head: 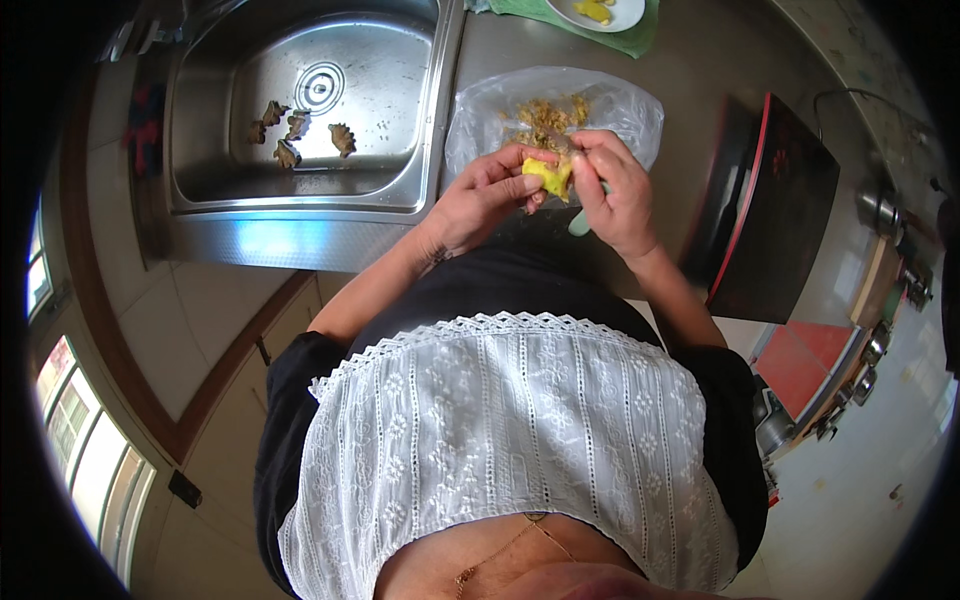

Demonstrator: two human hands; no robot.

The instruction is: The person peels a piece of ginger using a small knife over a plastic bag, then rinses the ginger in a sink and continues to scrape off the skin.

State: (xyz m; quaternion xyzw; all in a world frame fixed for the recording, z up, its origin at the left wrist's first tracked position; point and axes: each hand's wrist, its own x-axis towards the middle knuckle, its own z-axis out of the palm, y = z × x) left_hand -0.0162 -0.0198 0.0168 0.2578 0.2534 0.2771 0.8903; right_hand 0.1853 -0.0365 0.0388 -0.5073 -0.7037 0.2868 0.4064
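My left hand (487,184) grips a piece of ginger root (550,178), its flesh bared and bright yellow. Beside it, my right hand (616,187) is closed around a small hand tool whose pale green handle (579,223) sticks out below the palm. The tool's working end is blurred near the fingertips, so its kind cannot be told. Both hands meet at the ginger, over the near part of a clear plastic bag (480,127) spread on the counter. Brown and yellow peel scraps (551,112) lie on the bag, just beyond my fingers.
Several unpeeled ginger pieces (343,139) lie in the steel sink (390,172) at left. A white bowl (634,16) with yellow ginger pieces (592,10) stands on a green cloth (641,43) at the back. To the right is a black, red-edged appliance (787,217) on the counter.
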